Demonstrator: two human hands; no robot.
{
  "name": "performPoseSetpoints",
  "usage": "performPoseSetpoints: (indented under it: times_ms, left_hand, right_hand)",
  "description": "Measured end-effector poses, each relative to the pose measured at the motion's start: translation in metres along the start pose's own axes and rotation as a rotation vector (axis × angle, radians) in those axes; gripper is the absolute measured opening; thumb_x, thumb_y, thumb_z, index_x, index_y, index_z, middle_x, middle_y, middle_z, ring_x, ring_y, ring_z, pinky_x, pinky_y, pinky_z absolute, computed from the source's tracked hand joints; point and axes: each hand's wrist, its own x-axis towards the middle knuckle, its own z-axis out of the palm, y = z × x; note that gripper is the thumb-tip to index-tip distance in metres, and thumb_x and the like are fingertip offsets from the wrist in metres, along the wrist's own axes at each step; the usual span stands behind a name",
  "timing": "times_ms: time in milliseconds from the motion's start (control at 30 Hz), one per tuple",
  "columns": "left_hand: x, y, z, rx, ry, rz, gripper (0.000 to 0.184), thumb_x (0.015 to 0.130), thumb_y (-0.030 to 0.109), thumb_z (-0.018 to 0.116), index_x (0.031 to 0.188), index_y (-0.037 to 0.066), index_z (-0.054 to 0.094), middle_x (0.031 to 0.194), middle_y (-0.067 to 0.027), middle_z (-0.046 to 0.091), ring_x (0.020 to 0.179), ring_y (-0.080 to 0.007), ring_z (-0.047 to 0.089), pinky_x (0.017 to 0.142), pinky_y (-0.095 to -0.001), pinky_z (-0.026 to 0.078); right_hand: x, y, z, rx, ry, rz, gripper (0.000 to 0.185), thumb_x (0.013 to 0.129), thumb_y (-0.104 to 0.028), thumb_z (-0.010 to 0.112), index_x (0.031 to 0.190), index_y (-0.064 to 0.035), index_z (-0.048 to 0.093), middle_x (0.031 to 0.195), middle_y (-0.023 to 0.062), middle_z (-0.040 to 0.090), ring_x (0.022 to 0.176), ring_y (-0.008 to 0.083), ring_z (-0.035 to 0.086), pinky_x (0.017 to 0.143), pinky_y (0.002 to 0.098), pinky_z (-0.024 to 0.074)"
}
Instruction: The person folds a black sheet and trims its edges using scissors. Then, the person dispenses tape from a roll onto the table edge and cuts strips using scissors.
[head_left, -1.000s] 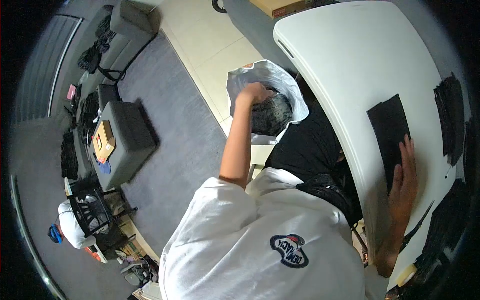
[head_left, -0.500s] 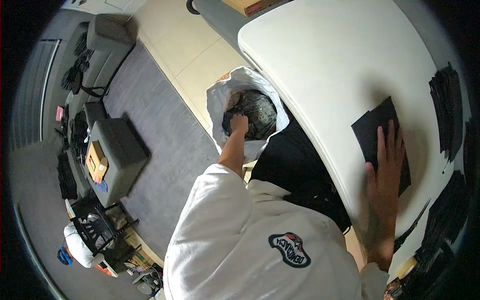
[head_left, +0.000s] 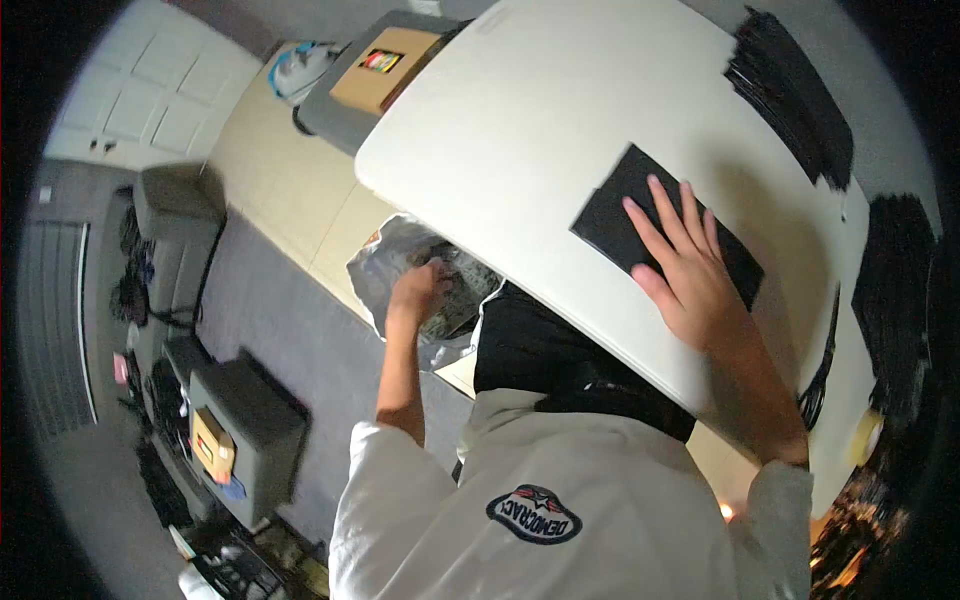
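My right hand [head_left: 685, 265] lies spread over a flat black rectangular piece [head_left: 610, 215] on the white table [head_left: 500, 130]. My left hand [head_left: 418, 292] reaches into a white bag [head_left: 375, 275] beside the table's edge. Its fingers are curled against dark, hair-like material [head_left: 465, 290] inside the bag; whether they grip any of it is too small to tell.
Black bundles [head_left: 795, 100] lie along the table's far side, with a dark-bristled tool [head_left: 820, 385] and a tape roll [head_left: 868, 438] near the right. A cardboard box [head_left: 385, 65] sits beyond the table. A grey ottoman [head_left: 245, 430] stands on the carpet.
The view has turned and shifted, showing more of the door and box. My left hand has moved about inside the bag. My right hand's fingers have spread wider on the black piece.
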Motion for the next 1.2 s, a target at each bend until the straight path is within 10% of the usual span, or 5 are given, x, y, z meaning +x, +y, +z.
performPoseSetpoints:
  times_ms: [433,733,933,1067,1200]
  left_hand:
    - [-0.122,0.109,-0.201,-0.754,0.315,0.691,0.045,0.098,0.015,0.072,0.138,0.002,0.057,0.099,0.0012,0.062,0.079,-0.0069,0.049,0.072,-0.0225,0.039]
    - [-0.026,0.289,-0.208,-1.101,0.353,0.78,0.049,0.108,0.025,0.061,0.152,0.011,0.047,0.142,-0.016,0.057,0.123,-0.0251,0.06,0.1,-0.0391,0.056]
    - [0.006,0.354,-0.179,-0.354,0.183,0.749,0.056,0.107,0.033,0.064,0.156,0.015,0.044,0.135,-0.0213,0.064,0.113,-0.0225,0.064,0.099,-0.0352,0.049]
    - [-0.036,0.357,-0.152,0.247,0.104,1.039,0.09,0.093,0.048,0.073,0.164,0.01,0.032,0.17,-0.0254,0.025,0.156,-0.0513,0.02,0.125,-0.0575,0.025]
    - [-0.05,0.354,-0.131,0.476,-0.017,0.946,0.093,0.093,0.055,0.07,0.166,0.016,0.028,0.176,-0.0151,0.013,0.16,-0.0491,0.003,0.123,-0.0704,0.009]
  right_hand:
    - [0.044,0.048,0.037,0.038,0.217,0.04,0.075,0.1,-0.07,0.045,0.159,-0.0238,0.045,0.172,0.0114,0.028,0.157,0.0493,0.016,0.124,0.0711,0.0115]
    - [-0.065,-0.015,0.008,0.11,0.407,0.128,0.07,0.094,-0.045,0.066,0.146,-0.0005,0.055,0.161,0.0278,0.039,0.153,0.0525,0.026,0.121,0.0702,0.0208]
    - [-0.165,-0.013,-0.005,0.289,0.409,0.167,0.043,0.099,-0.034,0.066,0.131,-0.0051,0.066,0.141,0.0197,0.063,0.132,0.0377,0.058,0.114,0.0541,0.0405]
    - [-0.258,0.025,-0.035,0.48,0.415,0.27,0.025,0.098,-0.028,0.069,0.109,-0.0066,0.075,0.103,0.0157,0.077,0.097,0.0305,0.075,0.089,0.0417,0.0584]
    - [-0.375,0.107,-0.07,0.039,0.498,0.986,0.017,0.089,-0.018,0.073,0.098,-0.0058,0.08,0.086,0.0174,0.076,0.081,0.0361,0.073,0.078,0.0409,0.0597]
